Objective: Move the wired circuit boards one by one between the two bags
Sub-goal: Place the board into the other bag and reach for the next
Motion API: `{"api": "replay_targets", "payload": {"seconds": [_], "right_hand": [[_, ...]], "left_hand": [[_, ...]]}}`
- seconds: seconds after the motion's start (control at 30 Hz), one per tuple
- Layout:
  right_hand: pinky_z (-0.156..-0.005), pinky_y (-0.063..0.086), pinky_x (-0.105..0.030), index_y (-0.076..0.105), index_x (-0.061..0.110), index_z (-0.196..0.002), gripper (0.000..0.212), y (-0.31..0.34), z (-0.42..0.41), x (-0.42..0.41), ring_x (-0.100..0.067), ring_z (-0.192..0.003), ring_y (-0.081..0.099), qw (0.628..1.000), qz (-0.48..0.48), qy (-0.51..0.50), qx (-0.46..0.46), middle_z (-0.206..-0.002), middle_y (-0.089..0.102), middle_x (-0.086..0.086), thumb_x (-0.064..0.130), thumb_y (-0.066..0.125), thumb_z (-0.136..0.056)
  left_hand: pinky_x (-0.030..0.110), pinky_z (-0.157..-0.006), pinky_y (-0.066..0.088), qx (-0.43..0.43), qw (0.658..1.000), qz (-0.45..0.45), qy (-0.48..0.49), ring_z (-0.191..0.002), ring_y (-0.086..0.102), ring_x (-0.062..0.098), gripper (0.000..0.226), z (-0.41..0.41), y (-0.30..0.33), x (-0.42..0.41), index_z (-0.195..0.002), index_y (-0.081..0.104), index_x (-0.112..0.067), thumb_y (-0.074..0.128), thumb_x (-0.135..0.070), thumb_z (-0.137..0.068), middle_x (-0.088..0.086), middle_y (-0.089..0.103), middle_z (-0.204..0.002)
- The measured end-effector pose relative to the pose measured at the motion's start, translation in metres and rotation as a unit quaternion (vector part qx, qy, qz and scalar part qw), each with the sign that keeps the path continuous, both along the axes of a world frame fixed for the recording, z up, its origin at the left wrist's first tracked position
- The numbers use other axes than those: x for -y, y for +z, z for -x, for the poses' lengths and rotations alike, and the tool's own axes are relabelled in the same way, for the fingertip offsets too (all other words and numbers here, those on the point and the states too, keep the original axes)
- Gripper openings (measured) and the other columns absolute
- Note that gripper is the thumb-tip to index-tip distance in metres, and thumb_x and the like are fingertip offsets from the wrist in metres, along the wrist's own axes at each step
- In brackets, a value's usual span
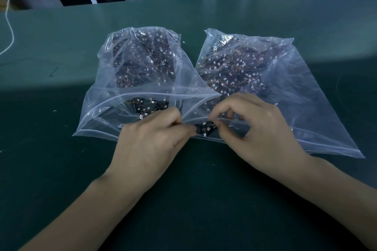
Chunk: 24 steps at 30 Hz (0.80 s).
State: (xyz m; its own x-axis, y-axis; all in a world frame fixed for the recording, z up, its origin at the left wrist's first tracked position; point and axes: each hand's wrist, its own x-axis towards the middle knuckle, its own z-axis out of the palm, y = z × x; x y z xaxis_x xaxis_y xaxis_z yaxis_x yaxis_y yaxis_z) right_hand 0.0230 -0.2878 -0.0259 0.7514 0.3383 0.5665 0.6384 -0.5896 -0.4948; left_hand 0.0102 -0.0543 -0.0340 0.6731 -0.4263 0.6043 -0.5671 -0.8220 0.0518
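A green table (204, 199) is carrying two clear zip bags, both holding wired circuit boards: the left bag (114, 108) and the right bag (295, 91). No writing is legible on either; a red wall sign is too blurred to read. Between the mouths, the left hand (151, 144) and right hand (259, 128) are pinching one small black circuit board (205, 127) between curled fingertips.
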Motion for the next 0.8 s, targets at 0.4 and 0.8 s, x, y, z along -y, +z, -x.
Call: {"api": "replay_targets", "payload": {"seconds": [0.4, 0.8], "right_hand": [[-0.077, 0.052, -0.031, 0.073, 0.023, -0.096, 0.016, -0.002, 0.0, 0.0, -0.007, -0.087, 0.06, 1.0, -0.005, 0.005, -0.005, -0.093, 0.064, 0.019, 0.008, 0.075, -0.091], [-0.078, 0.053, -0.033, 0.073, 0.022, -0.096, 0.016, -0.002, 0.0, 0.0, -0.008, -0.088, 0.061, 1.0, -0.007, 0.006, -0.009, -0.093, 0.065, 0.018, 0.007, 0.074, -0.091]], "left_hand": [[0.022, -0.051, 0.027, -0.056, 0.991, 0.042, 0.116, -0.048, 0.044, 0.018, 0.032, 0.0, 0.014, -0.019, -0.076, 0.052, -0.024, 0.059, -0.044, -0.101, -0.015, 0.032, -0.055], [0.033, -0.057, 0.037, -0.083, 0.968, -0.011, 0.238, -0.068, 0.062, 0.03, 0.027, -0.006, 0.012, -0.046, -0.099, 0.06, -0.028, 0.064, -0.055, -0.098, -0.01, 0.059, -0.07]]}}
